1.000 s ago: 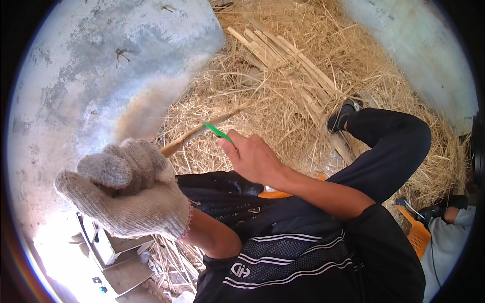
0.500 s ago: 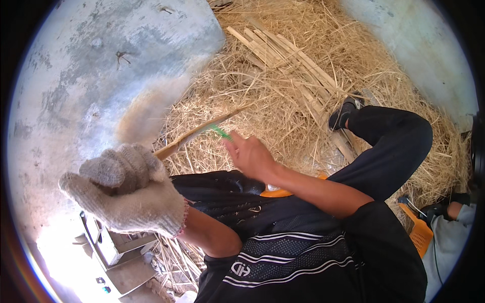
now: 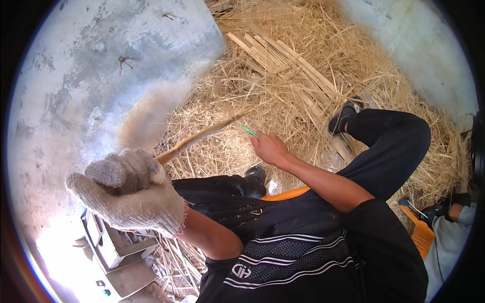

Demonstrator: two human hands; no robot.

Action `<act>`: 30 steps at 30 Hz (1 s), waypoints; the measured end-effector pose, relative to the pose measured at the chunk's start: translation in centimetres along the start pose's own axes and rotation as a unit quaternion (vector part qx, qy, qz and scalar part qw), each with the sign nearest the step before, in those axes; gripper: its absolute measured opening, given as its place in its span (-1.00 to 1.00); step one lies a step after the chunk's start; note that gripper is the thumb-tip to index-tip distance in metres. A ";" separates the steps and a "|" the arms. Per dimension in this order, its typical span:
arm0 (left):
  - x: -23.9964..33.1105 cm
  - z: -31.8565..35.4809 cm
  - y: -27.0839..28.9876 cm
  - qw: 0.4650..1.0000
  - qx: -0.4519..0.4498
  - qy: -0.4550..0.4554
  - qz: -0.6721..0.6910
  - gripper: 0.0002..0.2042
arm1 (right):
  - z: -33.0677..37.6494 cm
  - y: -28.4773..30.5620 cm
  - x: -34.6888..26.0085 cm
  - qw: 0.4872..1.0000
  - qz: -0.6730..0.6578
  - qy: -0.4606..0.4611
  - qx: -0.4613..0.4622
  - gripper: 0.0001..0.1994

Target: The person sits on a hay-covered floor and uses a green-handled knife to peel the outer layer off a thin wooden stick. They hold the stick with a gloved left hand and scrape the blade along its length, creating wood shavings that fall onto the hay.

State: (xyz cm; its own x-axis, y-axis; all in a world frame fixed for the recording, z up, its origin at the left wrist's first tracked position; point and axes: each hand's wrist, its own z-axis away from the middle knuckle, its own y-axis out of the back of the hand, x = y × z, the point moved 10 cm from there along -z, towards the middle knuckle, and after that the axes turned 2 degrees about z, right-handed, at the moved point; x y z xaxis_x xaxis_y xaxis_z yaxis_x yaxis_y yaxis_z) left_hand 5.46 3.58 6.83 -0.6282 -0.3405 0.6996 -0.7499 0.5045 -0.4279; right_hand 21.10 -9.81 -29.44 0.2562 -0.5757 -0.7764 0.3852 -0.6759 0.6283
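My left hand (image 3: 129, 192), in a knitted cream work glove, is closed around the near end of a long thin bamboo strip (image 3: 202, 136) that slants up and right over the straw. My bare right hand (image 3: 269, 147) is held out over the straw, fingers closed on a small green-handled tool (image 3: 249, 131) whose tip points up-left, close to the strip. I sit with my dark-trousered legs folded, one shoe (image 3: 343, 117) resting on the straw.
A bundle of split bamboo slats (image 3: 283, 60) lies on the straw heap (image 3: 313, 35) ahead. Grey concrete floor (image 3: 91, 76) is on the left. Metal brackets (image 3: 118, 252) sit at lower left. An orange crate (image 3: 419, 230) and another person's hand (image 3: 454, 202) are at right.
My right hand with the green tool has moved right and slightly down along the strip. My gloved left hand has dropped a little, holding the strip.
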 end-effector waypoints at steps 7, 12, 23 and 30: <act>0.5 0.3 0.9 0.999 0.031 -0.001 -0.019 -0.48 | 2.2 0.7 -6.6 0.997 -0.009 0.071 -0.028 -0.58; 0.2 -0.1 -0.3 0.998 -0.045 -0.026 0.025 -0.49 | -0.2 -0.7 2.2 0.999 0.039 -0.018 0.024 -0.61; 0.0 0.4 1.9 0.992 0.107 -0.006 -0.060 -0.51 | 1.0 -0.8 -1.7 0.999 -0.046 0.003 -0.003 -0.58; 0.7 0.9 1.9 0.991 0.113 -0.007 -0.071 -0.51 | 2.5 1.6 -8.5 0.987 -0.075 0.138 0.020 -0.57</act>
State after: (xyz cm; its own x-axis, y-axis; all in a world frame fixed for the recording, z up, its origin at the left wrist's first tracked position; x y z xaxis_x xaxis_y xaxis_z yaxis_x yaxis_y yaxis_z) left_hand 3.40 3.60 5.99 -0.5151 -0.4061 0.7548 -0.8569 0.2618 -0.4440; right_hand 17.26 -7.11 -21.70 0.4338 -0.3241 -0.8407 0.4039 -0.7641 0.5030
